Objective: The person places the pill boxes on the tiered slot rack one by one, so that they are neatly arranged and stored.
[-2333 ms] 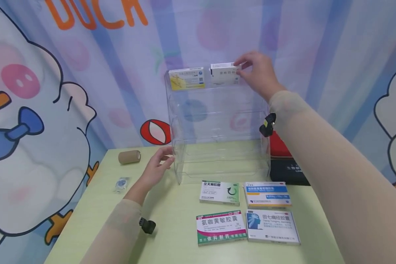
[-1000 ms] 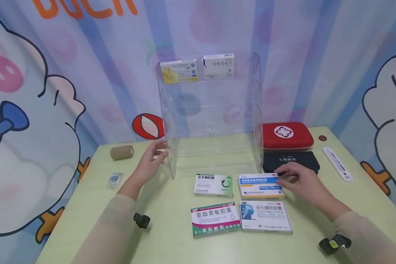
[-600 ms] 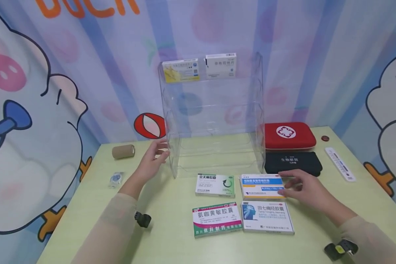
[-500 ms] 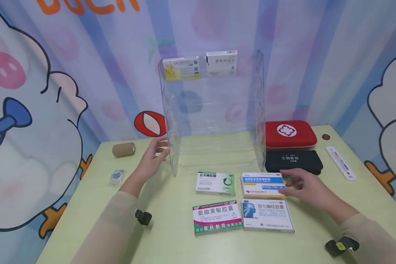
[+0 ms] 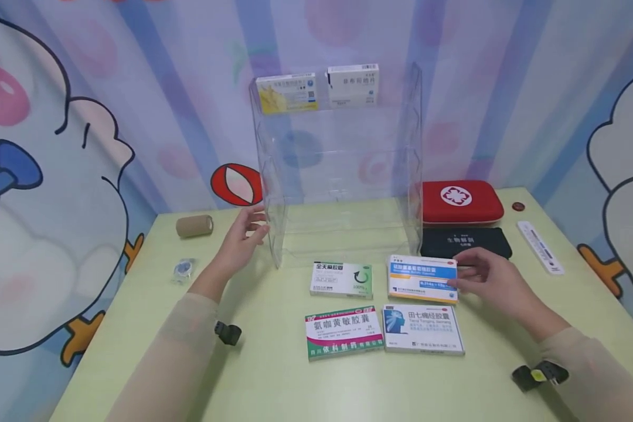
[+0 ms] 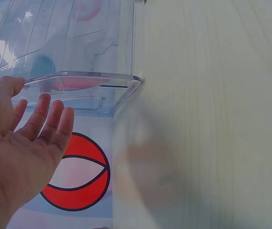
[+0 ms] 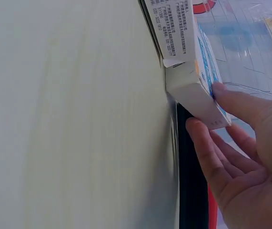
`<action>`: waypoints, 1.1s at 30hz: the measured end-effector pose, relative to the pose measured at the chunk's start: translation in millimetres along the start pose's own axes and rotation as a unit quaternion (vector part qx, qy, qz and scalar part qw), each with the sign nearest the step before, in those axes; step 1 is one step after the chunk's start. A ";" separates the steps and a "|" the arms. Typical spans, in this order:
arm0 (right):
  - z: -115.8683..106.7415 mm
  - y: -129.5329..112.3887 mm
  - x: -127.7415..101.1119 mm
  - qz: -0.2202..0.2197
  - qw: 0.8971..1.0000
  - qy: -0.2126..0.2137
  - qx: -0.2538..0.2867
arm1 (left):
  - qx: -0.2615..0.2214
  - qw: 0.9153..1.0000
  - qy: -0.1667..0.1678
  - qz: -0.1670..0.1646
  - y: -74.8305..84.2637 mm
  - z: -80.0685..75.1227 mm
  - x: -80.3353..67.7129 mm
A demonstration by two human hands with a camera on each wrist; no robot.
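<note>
My right hand (image 5: 490,284) pinches the right end of a white, blue and orange medicine box (image 5: 422,278), thumb on its printed face. In the right wrist view the box's end (image 7: 193,95) is tilted up off the table. My left hand (image 5: 240,240) is at the left side of a clear acrylic display rack (image 5: 337,132). In the left wrist view its thumb touches the rack's edge (image 6: 83,75), its other fingers loosely bent. A yellow-white box (image 5: 287,94) and a white box (image 5: 353,86) stand on the rack's top tier.
A green-white box (image 5: 341,279), a pink-green box (image 5: 343,333) and a white box with a blue head picture (image 5: 424,329) lie before the rack. At right are a red case (image 5: 461,202), a black pouch (image 5: 464,241) and a white strip (image 5: 540,247). A brown roll (image 5: 194,225) lies left.
My right hand has left the white box on the top tier, come down to the blue-orange medicine box and tilted it up slightly. My left hand stays beside the rack.
</note>
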State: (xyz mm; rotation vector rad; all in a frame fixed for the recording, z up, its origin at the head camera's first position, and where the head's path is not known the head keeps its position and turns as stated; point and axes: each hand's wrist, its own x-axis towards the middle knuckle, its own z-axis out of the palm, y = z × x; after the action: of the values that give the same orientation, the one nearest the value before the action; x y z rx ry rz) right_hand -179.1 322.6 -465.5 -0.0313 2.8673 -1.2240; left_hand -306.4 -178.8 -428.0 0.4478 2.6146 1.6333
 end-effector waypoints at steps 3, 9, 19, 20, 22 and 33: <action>-6.9 -3.9 3.2 -0.019 0.999 0.030 0.013 | -0.002 1.000 0.003 0.005 3.1 -2.5 3.9; -14.2 -11.7 3.6 -0.052 0.995 0.083 0.022 | -0.006 1.000 0.001 0.004 2.7 -4.2 9.1; -21.9 -69.0 20.4 -0.127 0.979 0.160 0.018 | 0.010 1.000 -0.001 -0.014 2.9 -1.8 2.6; -24.2 -78.8 25.3 -0.135 0.976 0.168 0.019 | 0.010 1.000 0.000 -0.014 2.9 -1.6 2.4; -28.8 -99.4 36.8 -0.154 0.971 0.181 0.029 | 0.009 1.000 0.000 -0.015 2.4 -1.2 1.7; -39.3 -212.6 118.7 -0.223 0.943 0.214 0.125 | 0.018 1.000 -0.003 -0.003 0.7 -0.8 1.0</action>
State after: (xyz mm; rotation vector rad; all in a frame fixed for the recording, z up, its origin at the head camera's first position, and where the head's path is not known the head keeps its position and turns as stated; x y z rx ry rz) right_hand -297.0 200.6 -286.4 -0.4943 3.1385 -1.8790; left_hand -307.3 -178.9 -427.0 0.4436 2.6419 1.5837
